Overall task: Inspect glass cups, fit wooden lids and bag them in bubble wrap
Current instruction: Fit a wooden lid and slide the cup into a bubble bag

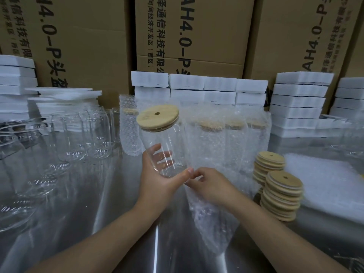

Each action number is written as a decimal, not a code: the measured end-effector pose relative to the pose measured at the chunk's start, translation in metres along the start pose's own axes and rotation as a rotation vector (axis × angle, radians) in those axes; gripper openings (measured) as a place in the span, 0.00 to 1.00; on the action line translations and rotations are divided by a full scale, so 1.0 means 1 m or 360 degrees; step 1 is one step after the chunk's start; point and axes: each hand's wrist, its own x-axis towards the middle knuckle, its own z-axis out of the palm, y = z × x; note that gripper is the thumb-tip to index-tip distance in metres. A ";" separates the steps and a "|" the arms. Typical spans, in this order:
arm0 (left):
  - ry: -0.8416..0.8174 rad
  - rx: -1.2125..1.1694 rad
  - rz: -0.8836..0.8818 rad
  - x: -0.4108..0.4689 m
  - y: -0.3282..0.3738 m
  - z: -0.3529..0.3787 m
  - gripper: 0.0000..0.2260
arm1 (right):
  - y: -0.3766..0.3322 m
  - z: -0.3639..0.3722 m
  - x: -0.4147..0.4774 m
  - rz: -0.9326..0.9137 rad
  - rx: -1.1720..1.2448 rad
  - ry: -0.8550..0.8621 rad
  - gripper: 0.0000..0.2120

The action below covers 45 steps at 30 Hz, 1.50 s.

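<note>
Glass cup (161,138), already capped with a round wooden lid (157,117), was held above the steel tabletop (118,213), tilted with its lid leaning to the left. The left hand (157,182) gripped its lower part, fingers curled behind the glass and thumb across the base. Just beside that thumb, the right hand (209,184) pinched the upper edge of a bubble wrap bag (212,223), which hung or lay below the cup's base toward the person. Two stacks of spare lids (281,196) stood to the right. Bare cups (78,138) crowded the left side, wrapped cups (226,138) stood behind, and white foam blocks (299,99) were piled before cardboard boxes (197,36).
</note>
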 end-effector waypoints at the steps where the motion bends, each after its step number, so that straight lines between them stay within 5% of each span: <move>1: -0.0002 0.0000 -0.0003 0.000 0.000 0.000 0.38 | 0.002 0.001 0.001 -0.0015 0.0040 -0.0014 0.13; 5: 0.0018 -0.0024 0.0000 -0.001 0.000 0.000 0.38 | 0.006 0.000 -0.001 -0.0011 0.0336 -0.0149 0.21; 9: 0.0031 -0.0165 -0.0050 0.002 0.001 -0.001 0.36 | 0.008 0.000 -0.001 -0.0002 0.0915 -0.0482 0.11; 12: 0.0036 -0.0212 -0.0077 0.002 0.005 -0.004 0.36 | 0.011 0.001 -0.003 -0.0152 0.0547 -0.0435 0.08; 15: 0.0058 -0.0213 -0.0083 0.002 0.010 -0.005 0.36 | 0.010 0.002 -0.008 -0.0268 -0.0073 -0.0322 0.21; 18: 0.0069 -0.0222 -0.0089 0.002 0.014 -0.007 0.32 | 0.011 0.001 -0.010 -0.0369 -0.0306 -0.0174 0.23; 23: 0.0035 -0.0252 -0.0147 -0.001 0.018 -0.006 0.28 | 0.014 0.002 -0.010 -0.0347 -0.0247 -0.0025 0.09; 32: -0.0309 -0.0721 -0.0562 -0.007 0.025 -0.003 0.35 | 0.012 -0.003 -0.001 0.0017 0.0441 0.0017 0.12; 38: -0.0625 -0.0913 -0.0750 -0.011 0.025 -0.001 0.34 | 0.013 -0.003 -0.006 -0.0113 0.0330 -0.0052 0.09; 45: -0.0339 -0.0674 -0.0633 -0.008 0.021 0.000 0.23 | 0.016 -0.001 0.002 0.0043 0.0607 -0.0052 0.09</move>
